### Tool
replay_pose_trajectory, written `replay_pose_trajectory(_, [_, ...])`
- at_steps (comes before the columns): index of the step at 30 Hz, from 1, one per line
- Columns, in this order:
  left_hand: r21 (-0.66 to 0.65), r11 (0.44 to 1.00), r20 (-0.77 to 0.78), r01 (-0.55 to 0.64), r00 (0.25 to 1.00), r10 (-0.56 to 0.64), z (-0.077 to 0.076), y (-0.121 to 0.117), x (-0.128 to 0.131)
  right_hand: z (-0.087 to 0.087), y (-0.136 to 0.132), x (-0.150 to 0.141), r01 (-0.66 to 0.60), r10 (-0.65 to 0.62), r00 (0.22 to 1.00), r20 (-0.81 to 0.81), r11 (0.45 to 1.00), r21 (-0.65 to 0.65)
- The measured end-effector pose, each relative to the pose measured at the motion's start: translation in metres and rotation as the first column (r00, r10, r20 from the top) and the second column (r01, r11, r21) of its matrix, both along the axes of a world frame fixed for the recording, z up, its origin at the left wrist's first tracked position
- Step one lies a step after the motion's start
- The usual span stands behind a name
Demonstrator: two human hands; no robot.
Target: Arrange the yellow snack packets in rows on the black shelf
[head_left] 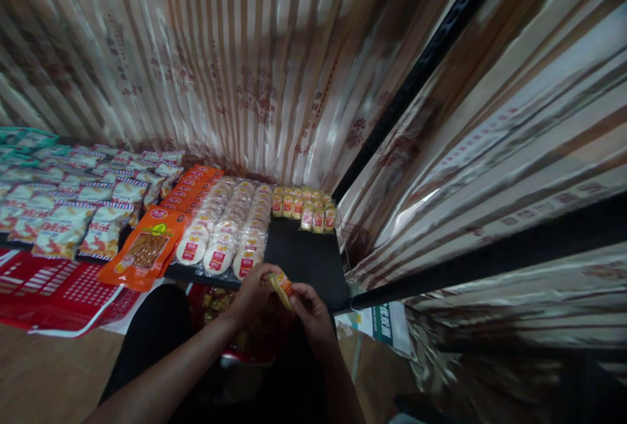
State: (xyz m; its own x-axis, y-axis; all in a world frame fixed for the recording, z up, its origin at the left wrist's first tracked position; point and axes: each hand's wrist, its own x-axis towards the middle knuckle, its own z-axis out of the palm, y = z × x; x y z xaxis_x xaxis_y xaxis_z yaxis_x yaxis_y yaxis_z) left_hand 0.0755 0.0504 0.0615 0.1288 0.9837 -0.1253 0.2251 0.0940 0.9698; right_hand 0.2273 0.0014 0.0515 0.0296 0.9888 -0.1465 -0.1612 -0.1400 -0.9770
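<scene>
Between my two hands is a small yellow snack packet with an orange-red label, held above the front edge of the black shelf. My left hand pinches its upper left end, and my right hand grips its right side. Small yellow packets like it stand in rows at the shelf's back right corner. Just left of my hands lie rows of round white crackers in clear wrappers. Below my forearms, a red basket with more yellow packets is partly hidden.
Orange snack bags and white-and-blue snack bags fill the shelf's left. A red basket with a white handle sits below them. Black posts frame the right corner. Striped plastic sheeting hangs behind.
</scene>
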Motion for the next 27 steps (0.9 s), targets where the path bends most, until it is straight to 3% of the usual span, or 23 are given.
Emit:
replay_pose_trajectory(6, [0.028,0.999,0.057,0.044,0.997,-0.046,-0.013,0.015,0.012,-0.005,0.017,0.002,0.008,-0.007,0.999,0.044,1.0,-0.029])
replay_pose_trajectory(12, [-0.103,0.992,0.061,-0.073,0.995,0.08,-0.017,0.025,0.023,-0.006,0.031,-0.001,0.002,-0.003,0.991,0.136,1.0,0.006])
replay_pose_trajectory(16, [-0.075,0.993,0.119,-0.087,0.988,0.096,-0.03,0.03,0.03,-0.015,0.042,0.002,0.052,-0.056,0.974,0.222,0.998,0.024])
replay_pose_trajectory(21, [-0.022,0.993,0.012,-0.119,0.993,0.119,-0.039,0.031,0.039,-0.029,0.055,0.007,0.13,-0.141,0.898,0.416,0.99,0.056])
replay_pose_trajectory(25, [-0.005,0.984,-0.106,-0.177,0.979,0.176,-0.035,0.035,0.047,-0.032,0.064,0.007,0.194,-0.221,0.814,0.536,0.975,0.107])
replay_pose_trajectory(27, [-0.022,0.982,-0.079,-0.185,0.98,0.183,-0.031,0.038,0.051,-0.031,0.07,0.007,0.204,-0.263,0.769,0.582,0.965,0.166])
